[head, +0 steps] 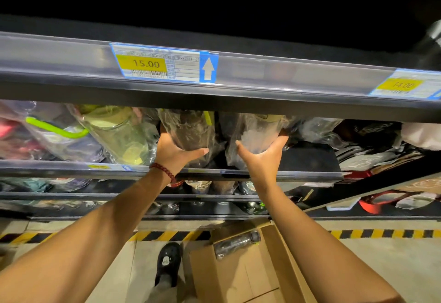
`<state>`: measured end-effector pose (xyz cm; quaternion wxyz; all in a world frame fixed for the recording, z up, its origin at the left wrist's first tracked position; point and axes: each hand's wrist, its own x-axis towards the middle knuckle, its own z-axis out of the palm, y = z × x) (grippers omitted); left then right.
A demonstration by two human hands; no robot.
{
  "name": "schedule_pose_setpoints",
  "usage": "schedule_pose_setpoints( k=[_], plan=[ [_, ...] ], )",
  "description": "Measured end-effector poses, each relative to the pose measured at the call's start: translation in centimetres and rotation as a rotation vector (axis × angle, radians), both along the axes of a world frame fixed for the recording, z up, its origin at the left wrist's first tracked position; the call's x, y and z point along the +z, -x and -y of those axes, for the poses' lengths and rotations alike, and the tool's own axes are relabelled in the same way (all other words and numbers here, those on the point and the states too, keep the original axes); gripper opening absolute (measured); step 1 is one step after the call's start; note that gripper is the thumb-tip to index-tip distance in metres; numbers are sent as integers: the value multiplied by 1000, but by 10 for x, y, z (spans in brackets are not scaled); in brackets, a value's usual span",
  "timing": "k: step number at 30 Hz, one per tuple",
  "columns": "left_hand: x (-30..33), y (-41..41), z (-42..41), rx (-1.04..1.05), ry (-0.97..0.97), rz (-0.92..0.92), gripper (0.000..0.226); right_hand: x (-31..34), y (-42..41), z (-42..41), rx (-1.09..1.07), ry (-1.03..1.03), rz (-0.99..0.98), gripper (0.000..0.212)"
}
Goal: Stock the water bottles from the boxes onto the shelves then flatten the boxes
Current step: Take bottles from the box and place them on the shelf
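Two dark water bottles in clear plastic wrap stand on the middle shelf (310, 157). My left hand (174, 152) grips the left bottle (191, 133) from its left side, thumb across the front. My right hand (262, 154) grips the right bottle (253, 135) from its right side. Both arms reach up from below. Down on the floor an open cardboard box (238, 276) holds one more wrapped dark bottle (236, 243) lying across its top.
A green-handled clear bottle (114, 133) and other wrapped bottles fill the shelf to the left. The upper shelf edge (262, 73) carries price tags just above my hands. Lower shelves hold more bottles. My shoe (168, 262) stands beside the box, near yellow-black floor tape (381, 233).
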<state>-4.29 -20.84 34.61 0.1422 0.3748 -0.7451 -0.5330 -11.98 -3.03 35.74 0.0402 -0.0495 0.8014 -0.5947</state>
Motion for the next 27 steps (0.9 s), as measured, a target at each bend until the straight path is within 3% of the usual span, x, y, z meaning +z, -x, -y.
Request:
schedule_pose_setpoints(
  k=[5, 13, 19, 24, 27],
  plan=[
    [7, -2, 1, -39, 79, 22, 68, 3, -12, 18, 27, 125, 80, 72],
    [15, -16, -3, -47, 39, -18, 70, 2, -7, 20, 208, -16, 135, 81],
    [23, -22, 4, -164, 27, 75, 76, 13, 0, 5, 382, -131, 194, 49],
    [20, -26, 12, -193, 129, 136, 65, 10, 2, 8, 321, -229, 194, 66],
    [16, -24, 10, -153, 120, 125, 64, 6, -7, 11, 258, -141, 124, 73]
  ],
)
